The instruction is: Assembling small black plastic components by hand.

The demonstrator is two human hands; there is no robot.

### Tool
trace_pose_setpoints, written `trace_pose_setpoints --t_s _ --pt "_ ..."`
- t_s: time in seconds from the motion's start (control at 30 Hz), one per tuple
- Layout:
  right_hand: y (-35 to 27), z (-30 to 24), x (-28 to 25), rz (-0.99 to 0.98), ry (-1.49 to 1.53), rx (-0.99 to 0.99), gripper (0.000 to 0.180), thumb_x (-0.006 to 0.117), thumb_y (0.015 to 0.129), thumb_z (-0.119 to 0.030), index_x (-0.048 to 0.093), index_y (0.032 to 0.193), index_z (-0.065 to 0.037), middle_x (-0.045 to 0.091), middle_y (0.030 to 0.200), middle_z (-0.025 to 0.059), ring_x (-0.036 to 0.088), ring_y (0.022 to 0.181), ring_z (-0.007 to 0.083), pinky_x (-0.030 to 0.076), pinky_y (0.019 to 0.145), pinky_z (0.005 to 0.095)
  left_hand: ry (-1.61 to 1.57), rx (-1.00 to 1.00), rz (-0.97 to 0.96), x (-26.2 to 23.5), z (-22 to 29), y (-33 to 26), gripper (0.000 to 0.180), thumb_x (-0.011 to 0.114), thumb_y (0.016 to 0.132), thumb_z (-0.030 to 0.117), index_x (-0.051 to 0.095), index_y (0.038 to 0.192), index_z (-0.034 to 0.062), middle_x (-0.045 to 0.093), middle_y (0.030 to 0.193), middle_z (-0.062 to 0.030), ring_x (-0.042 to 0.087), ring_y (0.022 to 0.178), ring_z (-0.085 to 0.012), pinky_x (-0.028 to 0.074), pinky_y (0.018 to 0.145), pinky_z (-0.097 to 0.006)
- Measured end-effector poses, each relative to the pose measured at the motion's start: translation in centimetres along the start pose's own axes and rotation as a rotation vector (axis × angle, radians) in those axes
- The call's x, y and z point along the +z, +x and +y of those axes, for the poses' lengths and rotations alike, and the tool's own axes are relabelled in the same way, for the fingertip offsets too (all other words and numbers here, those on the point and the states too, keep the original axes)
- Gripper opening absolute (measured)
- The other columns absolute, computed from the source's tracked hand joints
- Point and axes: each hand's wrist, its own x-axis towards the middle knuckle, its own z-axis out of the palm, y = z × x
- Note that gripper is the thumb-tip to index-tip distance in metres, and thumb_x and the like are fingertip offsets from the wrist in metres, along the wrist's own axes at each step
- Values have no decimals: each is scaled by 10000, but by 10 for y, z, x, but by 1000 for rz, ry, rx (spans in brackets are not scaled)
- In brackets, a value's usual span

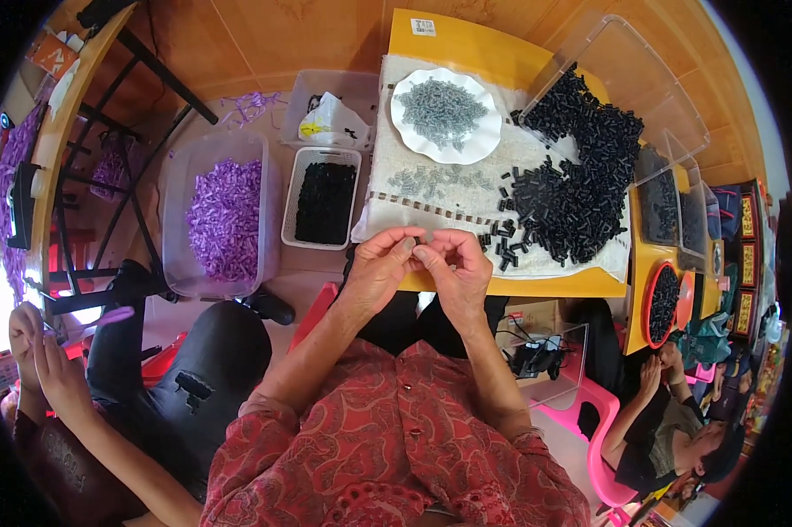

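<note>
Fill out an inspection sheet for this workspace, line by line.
Surface: yellow table with a pale cloth spread over it.
Job's things: left hand and right hand meet at the table's near edge, pinching a small grey piece; white plate of grey parts; heap of black parts spilling from a tipped clear bin.
Clutter: loose grey parts on the cloth.
Hands: both closed in fingertip pinches.
Cables: black ones in a clear box under the table.
Surroundings: floor tub of purple parts, white basket of black parts, two other people seated nearby.
</note>
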Motion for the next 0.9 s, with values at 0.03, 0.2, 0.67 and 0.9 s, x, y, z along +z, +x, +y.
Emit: trace_pose_setpoints --t_s 0.03,0.2,0.67,0.9 --pt "0 -1 0 -16 -5 -8 223 686 832 -7 577 1026 11 674 821 58 603 693 66 496 624 213 -12 -10 -13 -1 1 0 229 515 956 60 578 1161 -20 610 1050 -90 595 938 -170 488 857 -337" --pt "0 -8 -1 -34 126 14 206 641 867 2 575 1061 20 676 872 76 624 754 91 509 705 225 -150 -35 -72 -10 -1 1 239 519 946 40 578 1170 -23 612 1045 -100 595 917 -173 489 869 -351" --pt "-7 -3 -4 1 113 23 250 650 845 23 571 1081 -2 656 926 51 586 751 64 474 658 200 -109 -31 -48 -1 -2 0 228 522 941 26 589 1156 -8 612 1093 -112 590 992 -188 480 904 -356" --pt "-8 -11 -6 -20 -20 -13 213 665 822 23 606 1025 -5 638 846 19 540 696 38 457 614 192 55 -21 36 3 2 -4 193 542 930 17 618 1107 -1 633 1048 -86 604 971 -171 501 869 -333"
